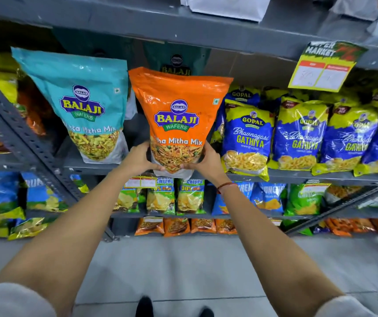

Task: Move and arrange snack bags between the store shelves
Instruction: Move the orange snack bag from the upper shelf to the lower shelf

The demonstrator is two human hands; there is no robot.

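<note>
An orange Balaji snack bag (pixel 177 106) stands upright at the front edge of the grey middle shelf (pixel 298 176). My left hand (pixel 140 159) grips its lower left corner and my right hand (pixel 207 160) grips its lower right corner. To its left stands a teal Balaji bag (pixel 81 97). Behind the orange bag a dark teal bag (pixel 176 61) shows partly. On its right is a row of blue and yellow Gopal Gathiya bags (pixel 248 138).
A yellow price sign (pixel 325 67) hangs from the upper shelf edge at right. Chips bags (pixel 176 195) fill the shelf below, and orange packets (pixel 176 226) the bottom one. A slotted grey upright (pixel 23 143) slants at left. Grey floor lies below.
</note>
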